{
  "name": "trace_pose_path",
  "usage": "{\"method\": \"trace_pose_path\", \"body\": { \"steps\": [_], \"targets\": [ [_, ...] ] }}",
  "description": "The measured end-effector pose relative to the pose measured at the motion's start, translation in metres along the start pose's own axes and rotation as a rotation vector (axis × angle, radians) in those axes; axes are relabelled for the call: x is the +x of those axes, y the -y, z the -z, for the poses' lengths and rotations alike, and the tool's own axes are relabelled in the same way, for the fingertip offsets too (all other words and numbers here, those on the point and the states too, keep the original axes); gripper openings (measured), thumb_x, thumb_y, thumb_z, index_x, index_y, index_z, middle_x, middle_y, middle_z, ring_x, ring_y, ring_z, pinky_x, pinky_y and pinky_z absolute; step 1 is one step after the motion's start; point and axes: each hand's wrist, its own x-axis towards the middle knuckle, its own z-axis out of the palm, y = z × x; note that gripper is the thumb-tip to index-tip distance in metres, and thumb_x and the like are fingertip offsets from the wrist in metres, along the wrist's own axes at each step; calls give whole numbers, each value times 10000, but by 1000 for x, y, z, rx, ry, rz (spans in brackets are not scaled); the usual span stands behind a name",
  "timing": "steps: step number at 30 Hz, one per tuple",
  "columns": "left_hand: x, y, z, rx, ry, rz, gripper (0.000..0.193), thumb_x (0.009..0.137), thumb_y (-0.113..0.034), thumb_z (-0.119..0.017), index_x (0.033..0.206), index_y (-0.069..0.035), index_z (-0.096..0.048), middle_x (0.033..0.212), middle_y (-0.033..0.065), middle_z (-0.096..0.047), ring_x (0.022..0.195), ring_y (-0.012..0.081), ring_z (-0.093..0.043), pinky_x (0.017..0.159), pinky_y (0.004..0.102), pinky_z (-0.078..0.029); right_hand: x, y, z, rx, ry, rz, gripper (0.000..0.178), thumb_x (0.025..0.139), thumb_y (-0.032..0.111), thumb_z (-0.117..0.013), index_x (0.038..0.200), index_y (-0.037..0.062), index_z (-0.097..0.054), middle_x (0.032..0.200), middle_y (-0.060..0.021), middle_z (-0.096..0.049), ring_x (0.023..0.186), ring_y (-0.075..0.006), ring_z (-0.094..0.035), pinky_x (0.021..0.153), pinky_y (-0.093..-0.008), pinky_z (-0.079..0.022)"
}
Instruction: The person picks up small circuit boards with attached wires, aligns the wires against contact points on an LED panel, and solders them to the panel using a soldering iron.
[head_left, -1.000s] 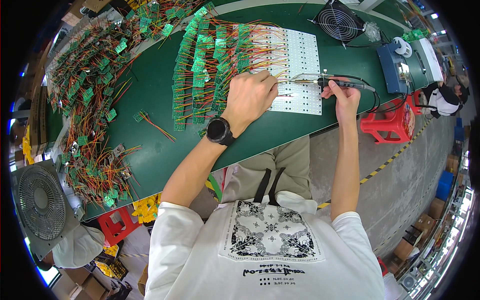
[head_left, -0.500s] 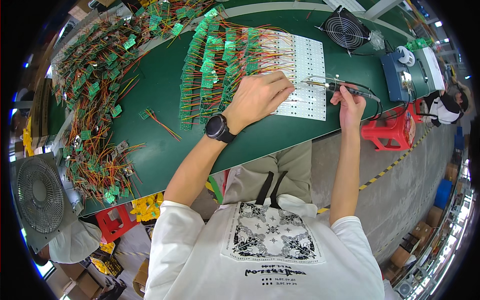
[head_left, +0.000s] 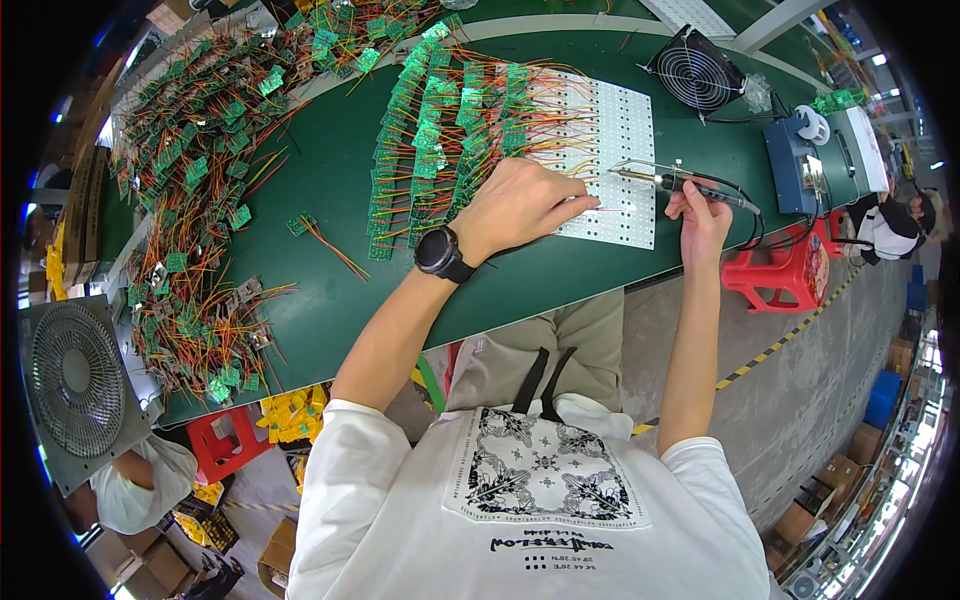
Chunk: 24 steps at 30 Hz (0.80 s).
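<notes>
My left hand (head_left: 525, 208), with a black watch on its wrist, is closed, thumb and fingertips pinched on a thin red wire (head_left: 608, 210) whose end sticks out over the white perforated board (head_left: 632, 130). Rows of small green circuit boards (head_left: 430, 135) lie beside and partly under this hand, their red and yellow wires reaching across the white board. In my right hand (head_left: 703, 222) is a soldering iron (head_left: 690, 184), held by its dark handle. Its tip, with a thin curved guide tube, hangs over the white board, a little apart from my left fingertips.
A large heap of wired circuit boards (head_left: 190, 190) covers the table's left side; one wired board (head_left: 298, 224) lies apart. At the right are a black fan (head_left: 692, 72), a blue soldering station (head_left: 786, 165) and a red stool (head_left: 775, 272). A grey fan (head_left: 75, 365) stands lower left.
My left fingertips have shifted toward me over the white board, and a red wire end now shows beyond them. The soldering iron stays in my right hand. The whole view has shifted slightly.
</notes>
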Motion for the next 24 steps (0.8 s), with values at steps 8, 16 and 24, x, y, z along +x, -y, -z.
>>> {"method": "trace_pose_path", "body": {
  "steps": [8,16,24],
  "targets": [
    [0,0,-4,88,-91,-43,162,871,-202,-648,833,-48,-682,793,75,-607,702,290,-621,603,399,-489,6,3,8,-11,86,-82,210,895,57,-656,1064,-64,-624,775,-120,-676,610,-176,-632,576,-254,-478],
    [-2,4,-8,160,-85,21,106,825,-155,-688,823,-50,-698,781,64,-609,669,266,-619,579,376,-499,1,-1,7,-84,146,-15,214,886,22,-642,1073,-81,-619,788,-142,-675,617,-188,-652,574,-256,-498],
    [-3,6,-15,237,-115,-9,103,812,-143,-693,808,-42,-673,760,65,-591,659,263,-620,580,375,-505,0,1,6,-100,160,-12,218,885,25,-642,1066,-93,-619,792,-142,-675,620,-191,-658,582,-262,-509]
  ]
}}
